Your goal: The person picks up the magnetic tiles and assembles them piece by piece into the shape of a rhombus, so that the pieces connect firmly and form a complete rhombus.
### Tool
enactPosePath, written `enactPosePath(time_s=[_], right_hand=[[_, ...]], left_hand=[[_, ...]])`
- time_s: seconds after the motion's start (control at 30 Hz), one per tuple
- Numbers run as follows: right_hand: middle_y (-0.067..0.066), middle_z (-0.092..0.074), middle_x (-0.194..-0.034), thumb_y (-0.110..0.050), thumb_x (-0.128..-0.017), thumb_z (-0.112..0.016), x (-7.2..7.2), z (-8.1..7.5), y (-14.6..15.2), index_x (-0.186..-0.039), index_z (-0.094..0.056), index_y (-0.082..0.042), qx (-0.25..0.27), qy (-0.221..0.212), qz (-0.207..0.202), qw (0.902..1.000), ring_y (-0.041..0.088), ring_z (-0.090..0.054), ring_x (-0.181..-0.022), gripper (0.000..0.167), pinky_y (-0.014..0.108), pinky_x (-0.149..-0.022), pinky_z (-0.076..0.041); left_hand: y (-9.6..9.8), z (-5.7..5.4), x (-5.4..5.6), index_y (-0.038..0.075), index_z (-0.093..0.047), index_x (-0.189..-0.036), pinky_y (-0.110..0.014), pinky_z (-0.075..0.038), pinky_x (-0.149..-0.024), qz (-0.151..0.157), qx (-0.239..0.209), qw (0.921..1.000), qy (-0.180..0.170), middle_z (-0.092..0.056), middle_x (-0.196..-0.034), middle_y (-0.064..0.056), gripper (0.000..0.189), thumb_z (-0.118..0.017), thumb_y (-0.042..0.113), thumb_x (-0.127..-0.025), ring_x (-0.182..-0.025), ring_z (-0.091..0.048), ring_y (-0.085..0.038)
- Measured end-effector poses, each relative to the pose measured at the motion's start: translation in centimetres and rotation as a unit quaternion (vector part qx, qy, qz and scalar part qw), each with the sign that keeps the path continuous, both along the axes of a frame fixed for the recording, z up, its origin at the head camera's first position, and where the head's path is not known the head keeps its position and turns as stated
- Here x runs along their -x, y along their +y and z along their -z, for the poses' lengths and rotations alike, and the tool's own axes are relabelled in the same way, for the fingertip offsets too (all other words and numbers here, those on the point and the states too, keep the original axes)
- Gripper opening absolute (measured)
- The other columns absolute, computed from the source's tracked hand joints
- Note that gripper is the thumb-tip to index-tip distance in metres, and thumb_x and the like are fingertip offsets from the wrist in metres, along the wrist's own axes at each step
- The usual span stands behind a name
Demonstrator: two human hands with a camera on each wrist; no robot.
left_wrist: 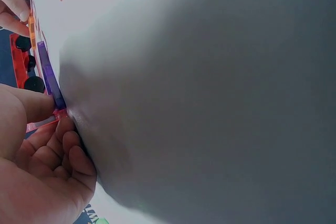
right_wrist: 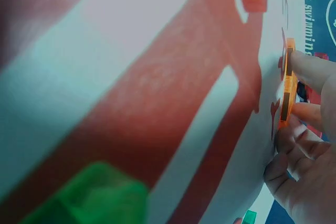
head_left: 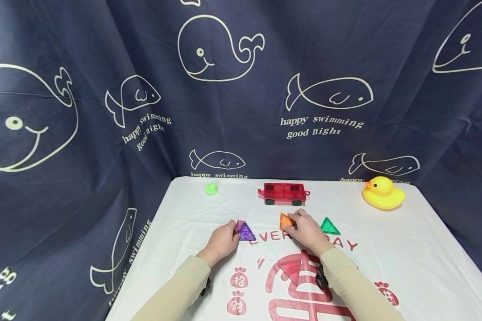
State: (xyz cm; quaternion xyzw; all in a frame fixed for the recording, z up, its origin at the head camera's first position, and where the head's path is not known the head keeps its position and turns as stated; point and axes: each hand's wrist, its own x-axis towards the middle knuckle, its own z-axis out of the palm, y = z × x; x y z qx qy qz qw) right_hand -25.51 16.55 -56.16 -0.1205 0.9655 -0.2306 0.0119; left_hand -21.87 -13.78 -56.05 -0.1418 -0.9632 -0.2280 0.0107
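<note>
My left hand (head_left: 224, 238) pinches a translucent pink magnetic tile (left_wrist: 44, 123) at the corner where it meets a purple triangular magnetic tile (head_left: 247, 232). The thumb and finger partly cover the pink one. To the right, my right hand (head_left: 305, 229) holds an orange triangular magnetic tile (head_left: 285, 221) between thumb and fingers. In the right wrist view the orange tile is seen edge-on, close over the white tabletop, with the hand's other fingers curled beneath. A green triangular tile (head_left: 330, 226) lies just right of that hand. Nearer me, a red triangular tile (head_left: 291, 269) lies on the red print.
A red translucent wheeled car base (head_left: 284, 193) stands at the back middle. A small green duck (head_left: 211, 189) sits at the back left, and a big yellow duck (head_left: 383, 193) at the back right. A dark blue curtain (head_left: 265, 116) hangs behind the white tabletop (head_left: 417, 249).
</note>
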Motion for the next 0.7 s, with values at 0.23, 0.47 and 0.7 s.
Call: enactPosePath(time_s=[0.23, 0.47, 0.7], right_hand=[[0.015, -0.06, -0.117, -0.031, -0.088, -0.086, 0.16, -0.13, -0.07, -0.133, -0.067, 0.003, 0.034, -0.015, 0.011, 0.9992, 0.028, -0.062, -0.102, 0.059, 0.051, -0.098, -0.052], [0.015, -0.062, -0.119, -0.03, -0.086, -0.088, 0.12, -0.2, -0.09, -0.134, -0.063, -0.001, 0.052, -0.02, 0.029, 0.998, 0.027, -0.063, -0.102, 0.062, 0.052, -0.098, -0.052], [0.016, -0.063, -0.12, -0.029, -0.085, -0.088, 0.12, -0.11, -0.31, -0.135, -0.062, -0.001, 0.051, -0.023, 0.043, 0.9975, 0.028, -0.063, -0.1, 0.063, 0.053, -0.096, -0.053]], left_hand=[[-0.03, 0.07, 0.03, 0.009, -0.055, -0.095, -0.045, -0.054, -0.074, -0.001, 0.001, 1.0, -0.001, -0.059, -0.079, -0.003, 0.015, -0.07, 0.012, -0.097, -0.078, -0.066, -0.026], [0.0, -0.11, -0.08, 0.01, -0.054, -0.094, -0.045, -0.053, -0.073, -0.004, 0.001, 1.0, -0.004, -0.058, -0.078, -0.003, 0.016, -0.07, 0.013, -0.097, -0.078, -0.065, -0.026], [0.05, -0.07, 0.03, 0.01, -0.054, -0.094, -0.045, -0.053, -0.073, -0.003, 0.003, 1.0, -0.002, -0.058, -0.078, -0.002, 0.016, -0.07, 0.013, -0.097, -0.077, -0.064, -0.025]])
